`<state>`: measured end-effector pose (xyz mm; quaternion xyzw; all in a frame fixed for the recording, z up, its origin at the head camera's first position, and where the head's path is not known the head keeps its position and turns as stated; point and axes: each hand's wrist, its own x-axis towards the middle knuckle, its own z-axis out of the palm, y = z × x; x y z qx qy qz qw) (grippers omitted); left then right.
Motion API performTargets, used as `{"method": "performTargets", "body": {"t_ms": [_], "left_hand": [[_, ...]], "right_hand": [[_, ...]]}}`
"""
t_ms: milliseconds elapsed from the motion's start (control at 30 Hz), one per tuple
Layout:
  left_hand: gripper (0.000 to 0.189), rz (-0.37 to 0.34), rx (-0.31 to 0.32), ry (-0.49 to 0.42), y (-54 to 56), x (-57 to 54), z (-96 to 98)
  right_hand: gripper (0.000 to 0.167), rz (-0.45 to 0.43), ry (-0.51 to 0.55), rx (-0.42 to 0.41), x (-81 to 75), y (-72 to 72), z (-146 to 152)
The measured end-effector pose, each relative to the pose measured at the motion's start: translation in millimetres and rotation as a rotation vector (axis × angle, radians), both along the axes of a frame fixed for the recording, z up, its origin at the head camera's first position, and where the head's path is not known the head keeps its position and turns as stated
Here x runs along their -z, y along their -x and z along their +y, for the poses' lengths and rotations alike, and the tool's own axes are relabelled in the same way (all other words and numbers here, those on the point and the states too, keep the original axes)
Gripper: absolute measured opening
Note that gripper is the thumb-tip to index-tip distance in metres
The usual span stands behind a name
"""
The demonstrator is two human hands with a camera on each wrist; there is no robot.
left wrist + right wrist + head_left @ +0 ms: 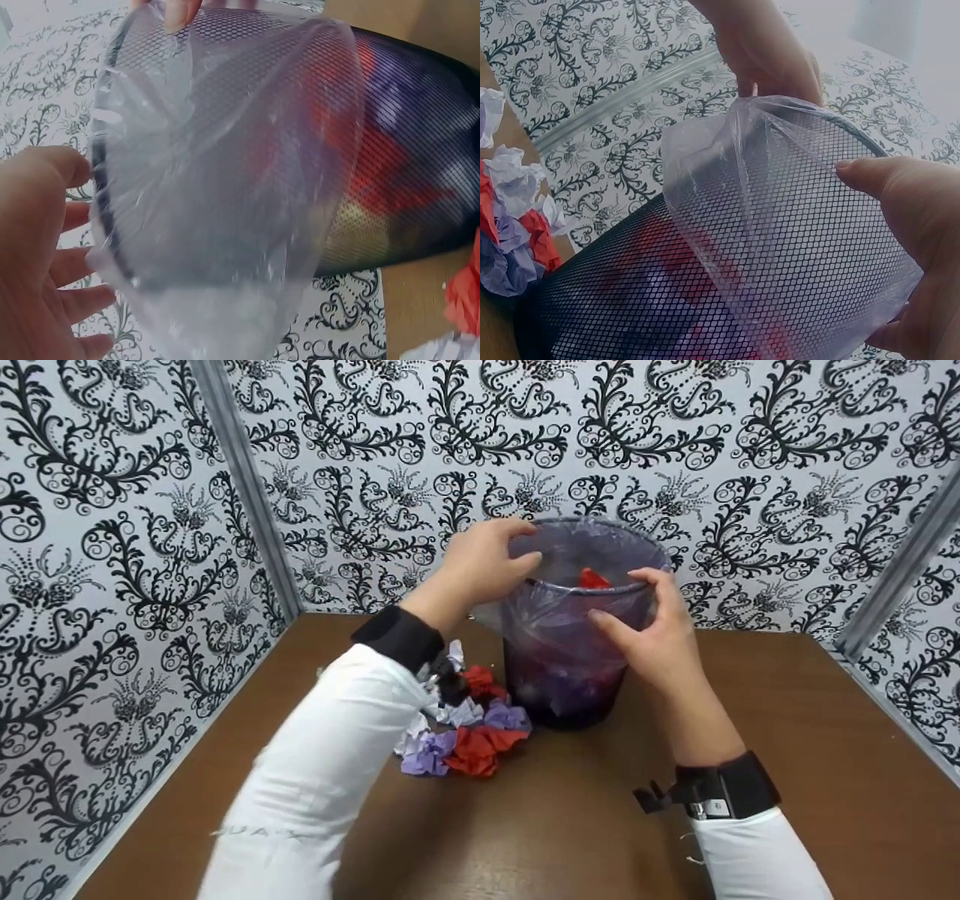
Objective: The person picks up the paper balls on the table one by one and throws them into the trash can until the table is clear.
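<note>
A black mesh wastebasket [562,675] stands tilted on the table, lined with a clear purplish plastic bag [217,180] folded over its rim. Red and purple crumpled paper shows through the mesh, and a red piece [594,579] is visible in the opening. My left hand [491,559] is at the left side of the rim; in the left wrist view its fingers are loosely spread beside the bag's edge. My right hand [660,634] grips the right side of the lined rim, thumb [862,174] outside. Its other fingers are partly hidden there.
Crumpled red paper [480,750], purple paper [429,754] and white paper [461,712] lie in a heap left of the basket, on the brown table [570,832]. Patterned wall panels [480,450] stand behind and at both sides.
</note>
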<state>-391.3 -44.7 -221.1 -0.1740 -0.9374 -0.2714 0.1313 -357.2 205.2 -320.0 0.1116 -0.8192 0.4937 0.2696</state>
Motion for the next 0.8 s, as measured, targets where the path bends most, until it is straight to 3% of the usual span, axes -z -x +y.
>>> {"method": "performTargets", "body": {"t_ms": [133, 300, 600, 800], "left_hand": [[0.038, 0.043, 0.037, -0.036, -13.1, 4.3, -22.3], [0.033, 0.072, 0.086, -0.095, -29.3, 25.5, -57.5], [0.048, -0.121, 0.058, -0.105, -44.5, 92.7, -123.2], [0.049, -0.232, 0.018, -0.108, -56.4, 127.7, -144.7]], "right_hand": [[0.078, -0.005, -0.011, 0.006, 0.7, 0.7, 0], [0.08, -0.023, -0.024, 0.016, 0.4, 0.3, 2], [0.082, -0.038, -0.029, 0.013, -2.2, -3.8, 6], [0.084, -0.051, -0.035, -0.003, -1.0, -2.1, 4]]}}
